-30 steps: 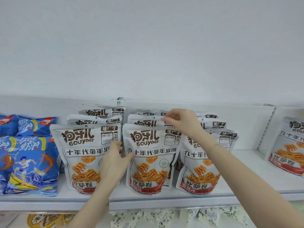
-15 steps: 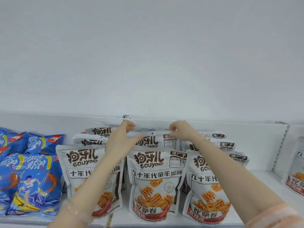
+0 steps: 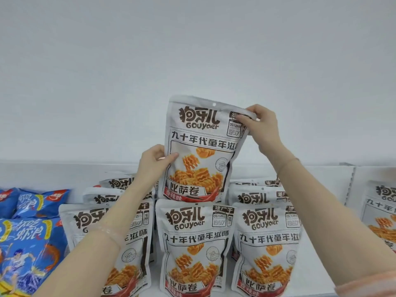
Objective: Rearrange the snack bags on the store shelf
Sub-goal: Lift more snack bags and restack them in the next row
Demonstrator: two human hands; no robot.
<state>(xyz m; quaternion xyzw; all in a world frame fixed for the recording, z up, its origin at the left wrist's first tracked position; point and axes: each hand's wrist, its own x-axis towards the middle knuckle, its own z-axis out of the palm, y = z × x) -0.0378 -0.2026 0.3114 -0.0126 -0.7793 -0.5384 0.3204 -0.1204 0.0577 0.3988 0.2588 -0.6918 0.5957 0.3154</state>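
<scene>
- A person holds one grey Gouyaer snack bag upright and clear of the shelf, above the middle row of matching bags, its front facing the camera.
- The left hand grips the raised bag's edge at 9 o'clock, thumb flat across the front and the other fingers hidden behind it.
- The right hand pinches the top corner at 1 o'clock, thumb on the front, fingers curled over the seal.
- Three bags form the front rank on the shelf: the left front bag, partly hidden by the left forearm; the centre front bag, directly at 6 o'clock below the raised one; and the right front bag.
- Behind them, the tops of at least four more grey bags show; the full count cannot be told.
- One further grey bag stands at 3 o'clock beyond a shelf divider, cut by the frame edge.
- At 8 o'clock, at least three blue snack bags lie stacked at the shelf's left end.
- A pink sleeve shows at 5 o'clock.
</scene>
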